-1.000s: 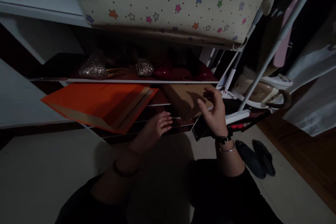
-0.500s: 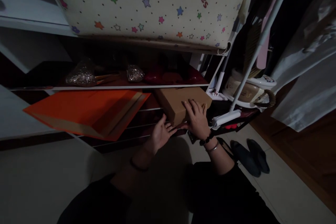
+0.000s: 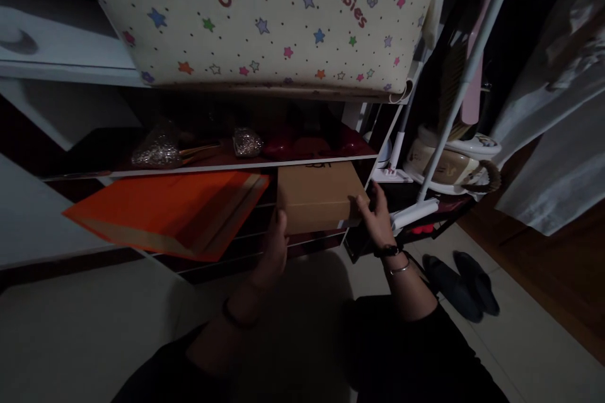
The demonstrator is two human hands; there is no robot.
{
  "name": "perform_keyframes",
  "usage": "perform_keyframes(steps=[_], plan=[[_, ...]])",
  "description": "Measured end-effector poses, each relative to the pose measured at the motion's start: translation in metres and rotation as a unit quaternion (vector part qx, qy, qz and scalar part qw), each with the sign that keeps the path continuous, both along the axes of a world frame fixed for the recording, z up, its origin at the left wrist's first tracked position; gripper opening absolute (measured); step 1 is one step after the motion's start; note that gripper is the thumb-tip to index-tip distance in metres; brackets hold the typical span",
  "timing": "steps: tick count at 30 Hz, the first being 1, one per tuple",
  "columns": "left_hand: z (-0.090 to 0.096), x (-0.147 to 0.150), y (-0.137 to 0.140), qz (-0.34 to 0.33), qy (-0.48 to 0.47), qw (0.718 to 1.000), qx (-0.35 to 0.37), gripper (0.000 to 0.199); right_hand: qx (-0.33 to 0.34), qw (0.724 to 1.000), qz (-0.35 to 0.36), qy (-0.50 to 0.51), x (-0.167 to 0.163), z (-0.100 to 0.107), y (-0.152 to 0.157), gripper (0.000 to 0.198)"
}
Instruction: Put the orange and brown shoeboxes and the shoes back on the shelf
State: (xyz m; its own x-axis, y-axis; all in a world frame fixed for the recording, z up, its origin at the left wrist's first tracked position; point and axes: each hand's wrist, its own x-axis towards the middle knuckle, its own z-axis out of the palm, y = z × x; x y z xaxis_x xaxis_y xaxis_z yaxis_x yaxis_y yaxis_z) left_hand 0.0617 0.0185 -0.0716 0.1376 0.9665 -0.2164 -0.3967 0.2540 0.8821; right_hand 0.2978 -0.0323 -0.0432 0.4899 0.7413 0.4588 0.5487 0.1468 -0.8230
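A brown cardboard box [image 3: 319, 195] juts out of the shoe rack below its upper shelf, its front side facing me. Against the box's left side rests my left hand [image 3: 275, 249], thumb up near the front corner, its other fingers largely hidden. My right hand [image 3: 377, 219] is at the right front corner, thumb on the front and fingers along the right side. Between them, the two hands grip the box. To the left, an orange box [image 3: 165, 211] sticks out of the same level at a slant.
Dark red shoes [image 3: 283, 146] and glittery plastic-wrapped items [image 3: 158, 150] sit on the upper shelf [image 3: 227, 167]. A star-patterned cover [image 3: 283, 31] hangs above. On the right are a white-headed mop [image 3: 416, 213], a lidded pot [image 3: 442, 160] and dark slippers [image 3: 454, 286] on the floor.
The cardboard box has turned square to the rack. My right hand has moved from its top to its right corner, and my left hand from below onto its left side.
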Motion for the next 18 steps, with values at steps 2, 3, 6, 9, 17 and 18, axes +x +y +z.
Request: perform_keyframes(steps=[2,3,6,9,17,18], plan=[[0.001,0.006,0.003,-0.002,-0.027,0.999,0.018,0.052,-0.019,0.992,0.08,0.1,0.003,-0.005,0.008,0.09],[0.002,0.009,0.005,-0.001,-0.044,0.999,0.024,0.051,-0.015,0.986,0.106,0.125,0.004,-0.007,0.013,0.09],[0.003,0.018,0.012,0.012,-0.075,0.996,0.043,0.053,0.006,0.978,0.139,0.153,0.008,-0.009,0.026,0.097],[-0.003,0.025,0.012,0.041,-0.06,0.996,0.053,0.055,-0.005,0.972,0.181,0.151,0.016,-0.006,0.031,0.103],[0.007,0.026,0.011,0.056,-0.087,0.994,0.023,0.051,-0.011,0.969,0.208,0.136,0.022,-0.004,0.042,0.092],[0.011,0.027,0.016,0.046,-0.092,0.995,0.004,0.051,-0.006,0.968,0.205,0.147,0.023,-0.006,0.047,0.091]])
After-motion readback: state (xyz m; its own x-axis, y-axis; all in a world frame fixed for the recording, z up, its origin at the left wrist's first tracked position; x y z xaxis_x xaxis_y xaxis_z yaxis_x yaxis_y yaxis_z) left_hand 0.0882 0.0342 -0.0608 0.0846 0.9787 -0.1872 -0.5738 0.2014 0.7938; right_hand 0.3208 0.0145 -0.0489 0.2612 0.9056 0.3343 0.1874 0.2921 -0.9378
